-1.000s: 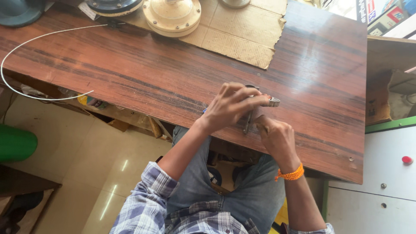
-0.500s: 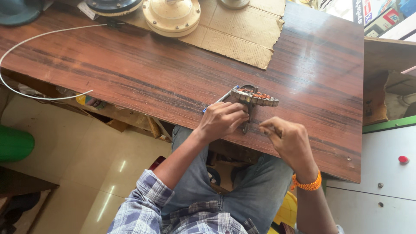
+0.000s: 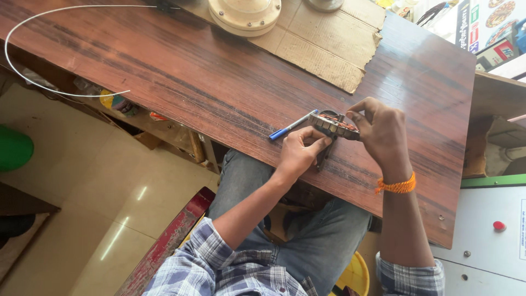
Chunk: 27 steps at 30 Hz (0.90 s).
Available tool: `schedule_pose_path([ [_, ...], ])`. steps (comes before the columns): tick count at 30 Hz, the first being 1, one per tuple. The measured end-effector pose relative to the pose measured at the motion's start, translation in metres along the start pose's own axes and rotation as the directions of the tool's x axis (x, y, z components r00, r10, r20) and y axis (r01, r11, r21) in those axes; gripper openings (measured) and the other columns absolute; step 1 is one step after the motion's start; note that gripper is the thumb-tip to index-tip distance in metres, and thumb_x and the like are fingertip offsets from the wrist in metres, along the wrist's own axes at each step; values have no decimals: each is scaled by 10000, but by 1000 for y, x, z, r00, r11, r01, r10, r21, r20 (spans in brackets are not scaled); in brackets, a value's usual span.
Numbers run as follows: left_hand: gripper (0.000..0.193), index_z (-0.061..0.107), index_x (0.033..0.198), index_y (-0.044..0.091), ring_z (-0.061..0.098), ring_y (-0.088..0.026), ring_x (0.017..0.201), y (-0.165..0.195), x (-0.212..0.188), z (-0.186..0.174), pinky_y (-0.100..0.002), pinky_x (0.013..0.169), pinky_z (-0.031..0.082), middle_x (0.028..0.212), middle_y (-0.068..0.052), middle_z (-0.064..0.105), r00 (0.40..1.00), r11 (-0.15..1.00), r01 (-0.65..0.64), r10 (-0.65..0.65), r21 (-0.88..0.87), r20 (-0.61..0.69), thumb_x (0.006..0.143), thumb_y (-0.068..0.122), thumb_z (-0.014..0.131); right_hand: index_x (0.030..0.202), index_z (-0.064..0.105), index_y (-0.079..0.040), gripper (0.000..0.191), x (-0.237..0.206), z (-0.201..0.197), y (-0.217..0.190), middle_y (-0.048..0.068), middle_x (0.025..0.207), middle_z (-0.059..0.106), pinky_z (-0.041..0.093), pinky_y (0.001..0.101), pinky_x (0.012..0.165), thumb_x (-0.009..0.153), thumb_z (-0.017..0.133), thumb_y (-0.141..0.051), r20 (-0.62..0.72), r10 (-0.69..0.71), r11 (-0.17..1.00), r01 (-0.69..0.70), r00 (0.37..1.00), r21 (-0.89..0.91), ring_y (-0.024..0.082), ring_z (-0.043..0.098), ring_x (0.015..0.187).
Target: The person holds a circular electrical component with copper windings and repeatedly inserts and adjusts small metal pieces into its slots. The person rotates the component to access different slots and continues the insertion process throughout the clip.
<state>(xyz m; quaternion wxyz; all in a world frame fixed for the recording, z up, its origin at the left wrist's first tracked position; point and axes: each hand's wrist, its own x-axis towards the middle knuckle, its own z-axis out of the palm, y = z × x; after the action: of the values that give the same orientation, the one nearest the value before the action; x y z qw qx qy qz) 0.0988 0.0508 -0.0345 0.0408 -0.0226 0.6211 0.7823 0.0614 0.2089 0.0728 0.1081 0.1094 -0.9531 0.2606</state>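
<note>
Closest to the camera, the person sits in a blue checked shirt and jeans, knees tucked under the near edge of the dark wooden table [image 3: 208,87]. The left hand [image 3: 298,153] rests on the tabletop with its fingers curled and its fingertips pressed against the near side of a round motor stator [image 3: 334,125], a grey metal ring with copper-coloured windings showing on top; a dark tool seems to lie under this hand, though what it is cannot be told. The right hand [image 3: 383,131], an orange thread band at its wrist, comes in from the other side with thumb and forefinger pinched on the stator's right rim, so both hands are grasping the same part. The stator sits on the table near its front edge, between the two hands. Just left of it lies a blue pen [image 3: 287,127], touching the wood. Farther back, a torn sheet of cardboard [image 3: 323,38] carries a cream round housing [image 3: 245,15], and a thin white wire [image 3: 33,82] loops off the table's left edge.
</note>
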Motion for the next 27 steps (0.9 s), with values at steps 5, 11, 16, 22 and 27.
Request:
schedule_pose_path([
  [5,179,760,954,31,642,-63,649,2,2,19,-265,599,512,754,-32,748,986,992,-104,112,72,-121,896,201,775,980,786,-28,113,16,5,25,77,633,604,432,371,550,924,775,-125,16,76,997,-75,997,-19,147,530,562],
  [11,165,739,991,47,678,-151,806,2,-12,24,-315,740,526,907,-50,735,918,915,-291,349,280,-187,933,198,769,992,791,-34,129,14,14,48,38,632,602,423,348,518,931,770,-146,-37,153,988,-153,988,5,105,515,553],
  [16,220,679,1122,136,624,-218,1018,18,-15,6,-362,941,474,1107,-16,714,499,354,-723,862,593,93,939,200,783,987,793,-23,142,5,3,60,36,566,528,374,348,500,929,775,-151,-44,204,979,-203,978,36,103,445,535],
  [22,616,566,1459,155,656,-178,1065,46,51,-20,-370,1062,457,1190,10,737,508,323,-861,591,393,626,896,242,802,998,783,-16,167,-13,-23,53,-14,583,462,313,310,482,939,779,-172,-71,280,954,-270,957,129,58,379,548],
  [27,559,632,1373,150,675,-223,1067,40,56,-20,-371,1025,522,1207,-14,746,596,544,-790,571,284,564,849,173,823,970,758,-3,145,-33,-48,34,-72,660,552,318,254,504,954,765,-147,10,305,903,-292,952,314,21,409,597],
])
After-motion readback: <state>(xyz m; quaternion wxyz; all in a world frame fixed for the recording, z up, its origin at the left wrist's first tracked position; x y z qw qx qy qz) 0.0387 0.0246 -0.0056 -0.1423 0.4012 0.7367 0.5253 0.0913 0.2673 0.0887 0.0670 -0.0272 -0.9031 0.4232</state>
